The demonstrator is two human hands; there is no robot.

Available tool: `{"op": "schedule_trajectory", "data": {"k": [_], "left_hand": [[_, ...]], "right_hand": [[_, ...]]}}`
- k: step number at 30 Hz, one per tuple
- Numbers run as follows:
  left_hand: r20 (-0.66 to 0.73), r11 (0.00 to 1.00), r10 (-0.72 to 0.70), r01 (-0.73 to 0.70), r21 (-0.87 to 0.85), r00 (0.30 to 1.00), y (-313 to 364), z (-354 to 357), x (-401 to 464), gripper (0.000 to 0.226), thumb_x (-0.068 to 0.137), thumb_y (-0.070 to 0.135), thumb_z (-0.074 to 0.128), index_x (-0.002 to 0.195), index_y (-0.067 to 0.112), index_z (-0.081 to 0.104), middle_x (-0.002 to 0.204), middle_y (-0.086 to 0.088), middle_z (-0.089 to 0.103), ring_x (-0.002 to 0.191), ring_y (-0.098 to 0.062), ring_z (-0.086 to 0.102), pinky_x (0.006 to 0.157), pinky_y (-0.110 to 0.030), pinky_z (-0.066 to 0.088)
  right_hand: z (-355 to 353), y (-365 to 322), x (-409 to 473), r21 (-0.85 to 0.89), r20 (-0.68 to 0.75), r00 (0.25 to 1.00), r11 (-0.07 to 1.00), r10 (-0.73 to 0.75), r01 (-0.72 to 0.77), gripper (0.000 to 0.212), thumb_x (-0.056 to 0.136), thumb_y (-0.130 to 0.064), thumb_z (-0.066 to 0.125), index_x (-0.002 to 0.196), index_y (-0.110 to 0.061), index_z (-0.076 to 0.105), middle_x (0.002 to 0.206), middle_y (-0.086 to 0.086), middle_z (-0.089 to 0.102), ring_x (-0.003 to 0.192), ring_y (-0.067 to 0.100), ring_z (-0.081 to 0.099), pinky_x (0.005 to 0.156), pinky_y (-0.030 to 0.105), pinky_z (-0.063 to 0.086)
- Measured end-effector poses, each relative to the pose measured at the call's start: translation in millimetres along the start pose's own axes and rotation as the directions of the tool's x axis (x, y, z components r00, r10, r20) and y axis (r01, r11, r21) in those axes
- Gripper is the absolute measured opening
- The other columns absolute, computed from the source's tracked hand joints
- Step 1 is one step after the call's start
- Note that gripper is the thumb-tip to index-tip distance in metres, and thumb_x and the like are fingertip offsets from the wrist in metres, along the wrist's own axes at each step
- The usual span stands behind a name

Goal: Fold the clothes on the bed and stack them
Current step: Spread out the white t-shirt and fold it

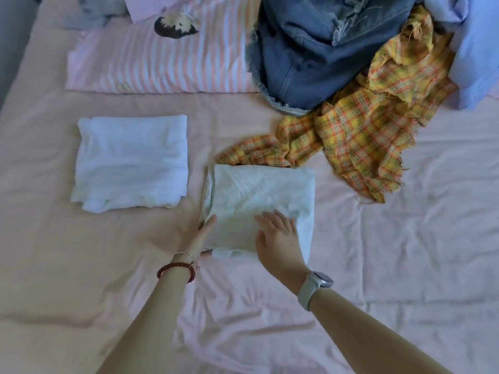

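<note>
A folded pale white-green garment [259, 195] lies in the middle of the pink bed sheet [405, 265]. My right hand [278, 236] rests flat on its near part, fingers spread. My left hand [201, 233] is at its left edge, thumb on top and fingers tucked under the cloth. A second folded white garment [131, 163] lies to the left, apart from it. Unfolded clothes lie behind: a yellow plaid cloth [364, 141], a blue denim piece [305, 55] and a pink striped shirt [162, 63].
A light blue garment [478, 49] is bunched at the far right. More pale clothes [108, 9] lie at the far left top. A grey surface [10, 36] borders the bed on the left.
</note>
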State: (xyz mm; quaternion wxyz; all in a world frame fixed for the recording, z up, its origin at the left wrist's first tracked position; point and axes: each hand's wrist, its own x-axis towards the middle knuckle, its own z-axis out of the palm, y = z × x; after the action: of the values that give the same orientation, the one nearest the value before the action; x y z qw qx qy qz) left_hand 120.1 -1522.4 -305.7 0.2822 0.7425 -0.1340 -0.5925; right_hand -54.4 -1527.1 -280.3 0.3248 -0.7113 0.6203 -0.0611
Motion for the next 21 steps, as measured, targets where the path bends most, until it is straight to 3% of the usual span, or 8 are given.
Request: {"op": "schedule_trajectory", "data": {"k": [3,6,9,12,14,16,18,21], "left_hand": [[-0.048,0.959,0.269,-0.262,0.108,0.962,-5,4,3,0.023,0.087,0.008,0.057,0.106,0.017,0.064,0.087,0.006,0.065,0.081,-0.012,0.062,0.069,-0.025,0.051],[-0.117,0.909,0.415,-0.417,0.009,0.902,-17,2,-6,0.025,0.088,0.008,0.055,0.094,0.03,0.065,0.078,0.017,0.067,0.069,0.007,0.06,0.059,-0.008,0.047],[-0.226,0.937,0.348,-0.334,0.1,0.91,-23,-2,-4,0.024,0.089,0.004,0.05,0.11,0.009,0.061,0.077,0.008,0.06,0.064,-0.001,0.057,0.053,-0.01,0.044],[-0.325,0.885,0.366,-0.219,0.41,0.872,-16,4,0,0.036,0.085,0.001,0.049,0.121,-0.001,0.051,0.106,-0.013,0.06,0.1,-0.032,0.056,0.08,-0.032,0.045],[-0.297,0.718,0.524,-0.226,0.659,0.798,-8,15,-4,0.047,0.082,0.004,0.057,0.128,0.002,0.047,0.125,-0.019,0.051,0.117,-0.038,0.045,0.091,-0.046,0.038],[-0.066,0.436,0.719,-0.376,0.817,0.692,-3,30,-8,0.052,0.081,0.011,0.061,0.131,0.009,0.049,0.133,-0.018,0.049,0.121,-0.039,0.045,0.093,-0.052,0.039],[0.203,0.154,0.755,-0.471,0.869,0.623,-6,47,-7,0.049,0.085,0.027,0.054,0.132,0.016,0.051,0.138,-0.016,0.048,0.126,-0.038,0.045,0.097,-0.059,0.035],[0.344,-0.006,0.618,-0.434,0.901,0.707,-22,61,2,0.057,0.084,0.049,0.036,0.134,0.026,0.049,0.143,-0.013,0.042,0.132,-0.04,0.036,0.098,-0.069,0.023]], "right_hand": [[4,27,-14,-0.272,0.116,0.992,0.959,-0.051,0.081,0.047,0.098,-0.029,0.031,0.144,-0.023,0.031,0.154,0.007,0.019,0.144,0.028,0.004,0.113,0.048,-0.003],[2,36,-26,-0.322,0.132,0.984,0.934,-0.118,0.155,0.049,0.096,-0.034,0.026,0.144,-0.026,0.031,0.151,0.014,0.027,0.14,0.038,0.019,0.108,0.06,0.013],[8,40,-27,-0.37,0.266,0.953,0.898,-0.143,0.238,0.051,0.096,-0.034,0.02,0.147,-0.026,0.024,0.154,0.013,0.018,0.141,0.039,0.011,0.111,0.058,0.011],[11,41,-18,-0.407,0.339,0.938,0.888,-0.072,0.215,0.05,0.099,-0.037,0.019,0.148,-0.029,0.015,0.157,0.008,0.0,0.143,0.032,-0.006,0.114,0.049,-0.004],[7,34,-14,-0.347,0.218,0.97,0.92,-0.109,0.181,0.044,0.096,-0.032,0.031,0.138,-0.022,0.043,0.152,0.012,0.026,0.14,0.033,0.021,0.111,0.05,0.016],[0,29,-7,-0.301,-0.042,0.985,0.942,-0.167,0.147,0.039,0.09,-0.025,0.037,0.119,-0.015,0.062,0.136,0.013,0.051,0.124,0.031,0.048,0.099,0.046,0.035],[-5,26,9,-0.311,-0.174,0.971,0.945,-0.162,0.102,0.042,0.089,-0.023,0.036,0.122,-0.013,0.06,0.135,0.014,0.051,0.123,0.031,0.049,0.101,0.048,0.036],[-2,35,41,-0.406,-0.115,0.988,0.912,-0.104,0.049,0.051,0.093,-0.027,0.028,0.141,-0.015,0.038,0.15,0.016,0.028,0.139,0.033,0.026,0.11,0.055,0.013]]}}
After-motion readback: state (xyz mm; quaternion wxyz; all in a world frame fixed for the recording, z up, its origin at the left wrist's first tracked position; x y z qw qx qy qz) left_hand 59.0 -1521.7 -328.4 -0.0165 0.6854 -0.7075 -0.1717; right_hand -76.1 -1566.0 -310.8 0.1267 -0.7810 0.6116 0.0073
